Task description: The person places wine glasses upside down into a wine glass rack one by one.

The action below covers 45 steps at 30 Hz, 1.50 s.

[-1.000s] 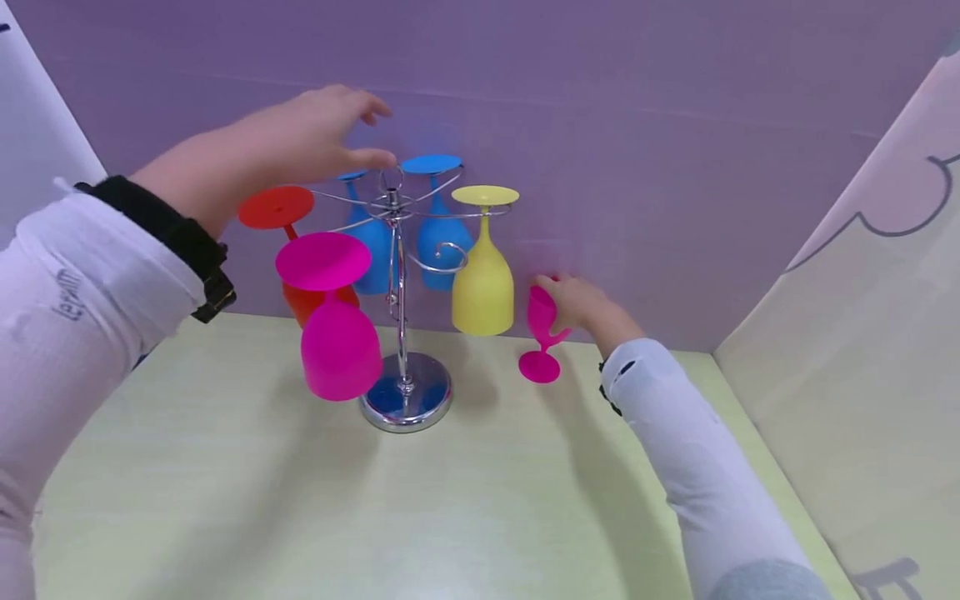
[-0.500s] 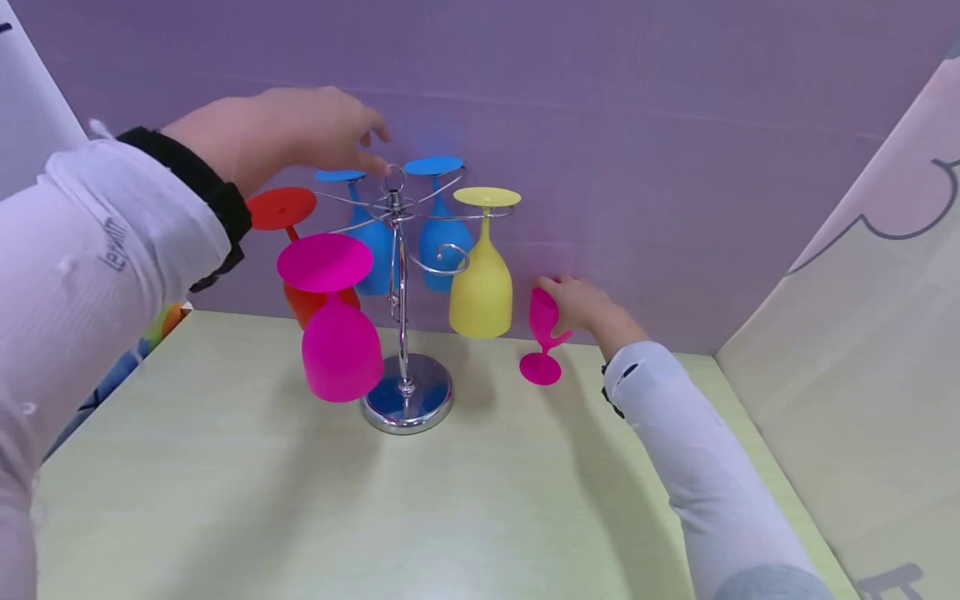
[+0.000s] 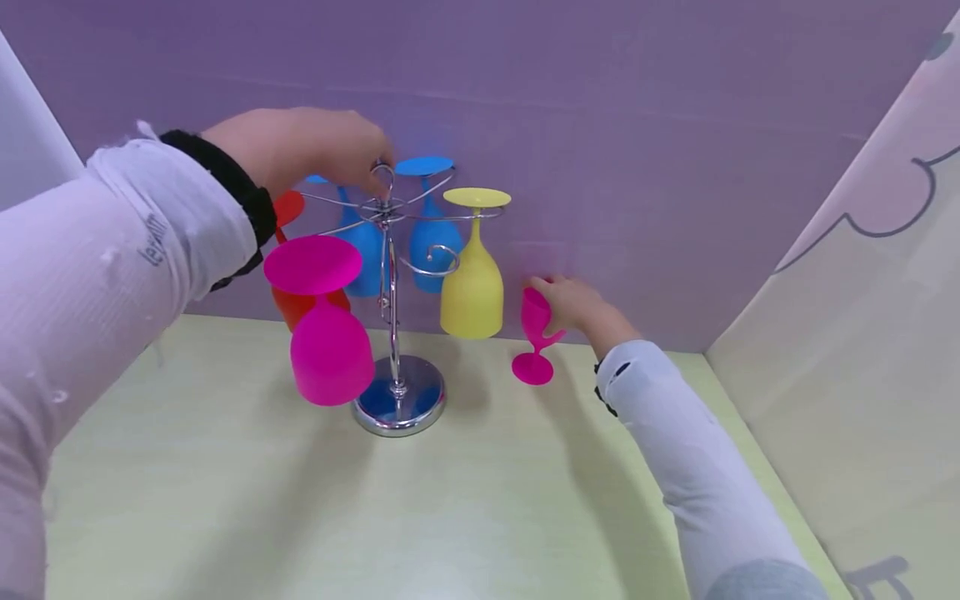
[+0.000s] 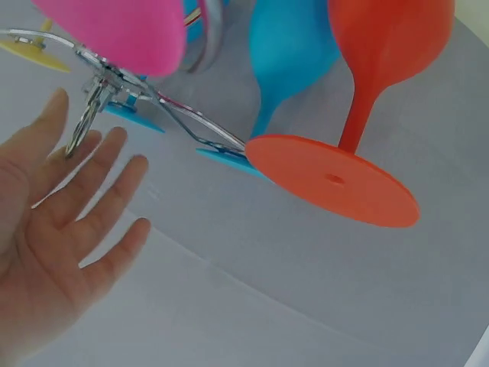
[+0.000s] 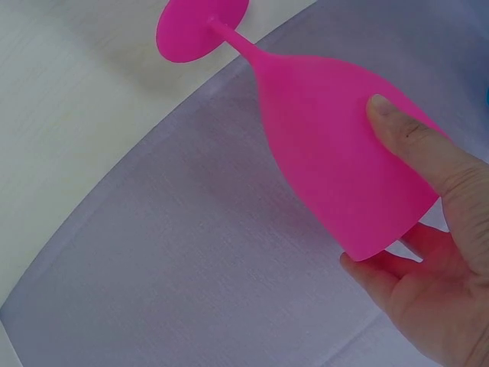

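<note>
A chrome wine glass rack (image 3: 397,408) stands near the back wall. My left hand (image 3: 318,146) is at its top ring (image 4: 85,122), thumb on one side and forefinger on the other, the other fingers spread. Upside down on its arms hang a pink wine glass (image 3: 332,354), a red one (image 4: 332,181), a yellow one (image 3: 472,292) and two blue ones, one blue glass (image 3: 425,167) right of the ring. To the right, my right hand (image 3: 573,307) grips another pink wine glass (image 5: 328,138) by its bowl, thumb outside and fingers at the rim. That glass is upright, its foot low over the table.
A purple back wall (image 3: 637,167) rises close behind the rack and the right hand. A pale side panel (image 3: 862,350) bounds the table (image 3: 450,517) on the right. One curled rack arm (image 3: 435,271) sticks out frontward with no glass on it.
My left hand has come down and right onto the rack's top ring. The right hand still holds the pink wine glass in the same spot; the head view has shifted slightly.
</note>
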Tool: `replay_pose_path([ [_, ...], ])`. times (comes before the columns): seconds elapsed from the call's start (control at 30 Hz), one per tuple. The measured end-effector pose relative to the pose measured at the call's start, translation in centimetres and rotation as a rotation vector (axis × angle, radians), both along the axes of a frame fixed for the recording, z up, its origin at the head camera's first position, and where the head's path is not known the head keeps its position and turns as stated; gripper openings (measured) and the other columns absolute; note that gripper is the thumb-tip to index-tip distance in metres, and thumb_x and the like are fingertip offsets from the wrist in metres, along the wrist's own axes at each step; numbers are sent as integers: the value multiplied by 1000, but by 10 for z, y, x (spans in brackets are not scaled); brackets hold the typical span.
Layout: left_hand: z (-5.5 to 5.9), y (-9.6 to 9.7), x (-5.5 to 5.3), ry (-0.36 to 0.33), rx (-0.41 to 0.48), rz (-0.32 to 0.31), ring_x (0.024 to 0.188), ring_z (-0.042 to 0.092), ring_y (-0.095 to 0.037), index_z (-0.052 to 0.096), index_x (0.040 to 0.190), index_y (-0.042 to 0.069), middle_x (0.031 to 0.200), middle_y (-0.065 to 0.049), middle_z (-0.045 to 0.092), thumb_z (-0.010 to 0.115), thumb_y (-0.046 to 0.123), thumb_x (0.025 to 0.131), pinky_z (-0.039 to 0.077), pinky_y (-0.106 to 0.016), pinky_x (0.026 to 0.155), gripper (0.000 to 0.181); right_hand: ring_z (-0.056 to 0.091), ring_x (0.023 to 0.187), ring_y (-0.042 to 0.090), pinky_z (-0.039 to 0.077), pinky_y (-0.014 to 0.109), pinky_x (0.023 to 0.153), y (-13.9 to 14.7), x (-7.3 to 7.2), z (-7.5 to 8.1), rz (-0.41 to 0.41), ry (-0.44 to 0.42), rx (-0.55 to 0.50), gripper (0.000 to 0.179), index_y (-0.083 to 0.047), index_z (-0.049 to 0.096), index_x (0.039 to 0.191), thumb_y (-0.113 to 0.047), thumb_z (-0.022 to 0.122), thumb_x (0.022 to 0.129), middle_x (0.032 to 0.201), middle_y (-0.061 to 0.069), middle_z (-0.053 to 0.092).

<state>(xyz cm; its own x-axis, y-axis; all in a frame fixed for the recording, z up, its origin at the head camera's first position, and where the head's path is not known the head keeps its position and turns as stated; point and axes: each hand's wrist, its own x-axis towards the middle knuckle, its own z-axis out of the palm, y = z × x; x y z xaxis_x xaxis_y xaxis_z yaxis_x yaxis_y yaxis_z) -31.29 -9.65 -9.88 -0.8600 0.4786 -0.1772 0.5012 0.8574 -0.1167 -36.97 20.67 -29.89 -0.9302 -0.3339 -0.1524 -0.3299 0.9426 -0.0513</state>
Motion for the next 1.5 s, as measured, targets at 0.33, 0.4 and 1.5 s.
replay_pose_path([
  [0.33,2,5,6,87,-90,27,105,48,-38,49,123,-1,117,-22,54,60,17,87,45,-54,86,42,33,122,36,46,48,90,-2,1,3,9,23,16,93,-18,28,142,-18,81,66,137,16,34],
  [0.4,2,4,7,114,-93,21,104,49,-38,51,122,0,116,-22,55,61,17,86,46,-54,84,41,33,122,36,45,48,91,-2,1,3,7,19,18,93,-18,27,142,-19,81,66,137,16,34],
  [1.5,-7,-3,13,336,-90,-136,91,54,-34,65,108,7,96,-15,66,69,15,80,50,-48,77,30,36,118,35,48,47,87,-5,-2,1,3,14,26,97,-19,27,142,-19,83,63,133,16,36],
])
